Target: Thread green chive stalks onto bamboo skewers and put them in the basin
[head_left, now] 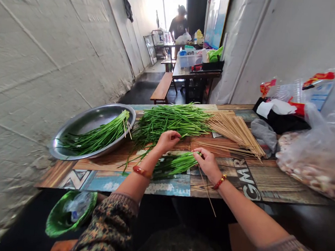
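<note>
My right hand [208, 163] is closed on the pale ends of a small bunch of garlic chives [178, 163] near the table's front edge. Thin bamboo skewers [208, 190] slant down from under its fingers, past that edge. My left hand [168, 140] hovers above the bunch, beside the large pile of garlic chives [171, 118]. Its fingers are curled into a pinch; what is between them, if anything, is hidden. Behind my right hand, many loose bamboo skewers [234, 132] lie fanned out. A skewered bunch of chives [104, 133] rests in the metal basin [76, 120] at left.
At the right of the wood-patterned table [271, 183] sit a clear bag of pale pieces [314, 163], a grey bag [264, 133] and packaging. A green-lined bin [53, 219] stands below left. Further back are a bench [163, 86], a loaded table [187, 72] and a person [178, 26].
</note>
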